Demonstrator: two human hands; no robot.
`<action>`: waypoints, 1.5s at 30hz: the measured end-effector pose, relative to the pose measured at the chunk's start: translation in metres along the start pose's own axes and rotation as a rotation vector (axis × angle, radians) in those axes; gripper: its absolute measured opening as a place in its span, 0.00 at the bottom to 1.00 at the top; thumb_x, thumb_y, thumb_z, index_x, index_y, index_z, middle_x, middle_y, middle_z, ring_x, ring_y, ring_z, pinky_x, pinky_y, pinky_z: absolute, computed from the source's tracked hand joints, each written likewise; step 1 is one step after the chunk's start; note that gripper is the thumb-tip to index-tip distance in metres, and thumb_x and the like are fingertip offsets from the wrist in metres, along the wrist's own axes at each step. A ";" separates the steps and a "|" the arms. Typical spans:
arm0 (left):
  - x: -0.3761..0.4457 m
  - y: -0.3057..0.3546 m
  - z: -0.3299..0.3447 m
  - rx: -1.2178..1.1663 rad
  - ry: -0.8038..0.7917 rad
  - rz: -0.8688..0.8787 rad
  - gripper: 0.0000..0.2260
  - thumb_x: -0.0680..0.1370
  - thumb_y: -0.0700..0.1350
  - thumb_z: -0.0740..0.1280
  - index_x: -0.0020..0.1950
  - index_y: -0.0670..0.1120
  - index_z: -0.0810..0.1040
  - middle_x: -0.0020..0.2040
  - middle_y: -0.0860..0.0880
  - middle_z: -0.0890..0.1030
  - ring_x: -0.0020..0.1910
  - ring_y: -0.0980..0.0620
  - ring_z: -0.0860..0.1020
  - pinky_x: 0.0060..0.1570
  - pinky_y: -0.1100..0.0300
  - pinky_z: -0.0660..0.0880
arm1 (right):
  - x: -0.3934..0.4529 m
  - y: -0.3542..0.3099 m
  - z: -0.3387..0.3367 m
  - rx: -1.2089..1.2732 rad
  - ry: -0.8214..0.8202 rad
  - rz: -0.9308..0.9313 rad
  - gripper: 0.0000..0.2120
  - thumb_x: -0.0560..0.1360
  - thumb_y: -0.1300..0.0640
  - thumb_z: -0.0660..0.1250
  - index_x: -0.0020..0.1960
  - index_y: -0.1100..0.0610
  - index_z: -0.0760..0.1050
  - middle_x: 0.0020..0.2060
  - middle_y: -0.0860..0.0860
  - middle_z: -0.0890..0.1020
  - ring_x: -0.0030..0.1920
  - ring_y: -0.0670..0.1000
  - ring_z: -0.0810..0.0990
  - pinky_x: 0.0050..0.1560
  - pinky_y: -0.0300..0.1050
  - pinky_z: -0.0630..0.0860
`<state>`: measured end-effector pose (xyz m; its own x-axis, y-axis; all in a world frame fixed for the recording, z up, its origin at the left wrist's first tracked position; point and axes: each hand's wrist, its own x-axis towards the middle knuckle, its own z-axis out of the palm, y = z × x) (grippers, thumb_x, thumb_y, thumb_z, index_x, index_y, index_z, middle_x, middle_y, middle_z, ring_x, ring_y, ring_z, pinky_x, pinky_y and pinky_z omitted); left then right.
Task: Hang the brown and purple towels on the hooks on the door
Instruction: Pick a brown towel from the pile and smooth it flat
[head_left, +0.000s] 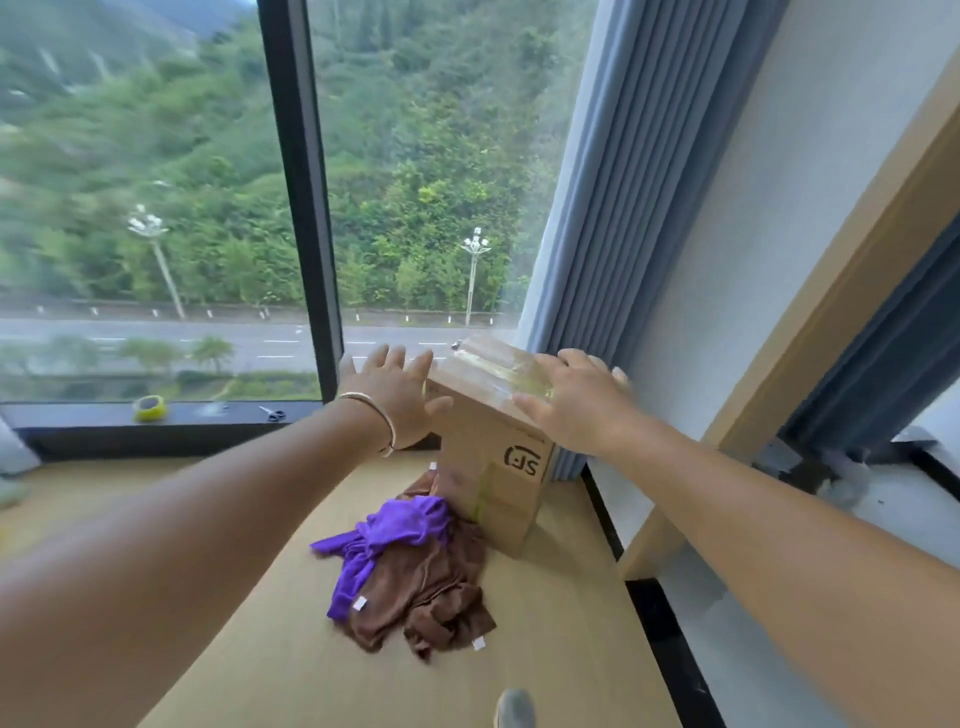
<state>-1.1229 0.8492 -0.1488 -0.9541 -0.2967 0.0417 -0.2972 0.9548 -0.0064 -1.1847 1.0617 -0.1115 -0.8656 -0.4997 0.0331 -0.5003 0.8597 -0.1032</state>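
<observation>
Purple towel (395, 525), brown towel (431, 587), tan cardboard box (498, 467), blue curtain (623, 182).

Both forearms bare to frame edge, no sleeves visible. Left hand (395, 400): thin metal bangle (371, 421) at wrist, pale gold/silver tone, sits loose, looks like 2 slim bands close together; blurred, can't tell for sure. No rings seen on left fingers. Right hand (576, 402): no watch, no bracelet, no rings visible; fingertips blurred. Bottom edge: grey shoe toe (514, 709), rounded, partly cut off by frame.
</observation>
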 end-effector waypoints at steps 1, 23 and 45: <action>0.009 -0.010 0.004 0.004 -0.002 -0.039 0.33 0.77 0.68 0.49 0.78 0.55 0.49 0.78 0.48 0.53 0.77 0.48 0.49 0.72 0.38 0.48 | 0.019 -0.003 0.008 -0.001 -0.014 -0.041 0.31 0.77 0.34 0.53 0.77 0.44 0.54 0.76 0.50 0.59 0.76 0.55 0.56 0.74 0.63 0.49; 0.115 -0.057 0.364 -0.239 -0.531 -0.402 0.23 0.76 0.64 0.57 0.70 0.60 0.66 0.74 0.45 0.62 0.73 0.45 0.59 0.69 0.41 0.55 | 0.261 0.002 0.368 -0.107 -0.530 -0.431 0.28 0.77 0.38 0.60 0.73 0.50 0.64 0.70 0.54 0.67 0.72 0.56 0.63 0.71 0.61 0.58; 0.124 0.029 0.966 -0.447 -0.440 -0.294 0.27 0.67 0.56 0.74 0.63 0.49 0.75 0.56 0.45 0.72 0.53 0.42 0.71 0.47 0.48 0.72 | 0.231 0.158 0.994 -0.100 -0.479 -0.110 0.30 0.71 0.44 0.71 0.67 0.56 0.69 0.66 0.55 0.70 0.69 0.57 0.65 0.70 0.57 0.61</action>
<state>-1.2869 0.8226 -1.1091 -0.7912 -0.4337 -0.4312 -0.5916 0.7216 0.3597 -1.4408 0.9767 -1.1085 -0.7113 -0.5601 -0.4246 -0.6080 0.7934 -0.0281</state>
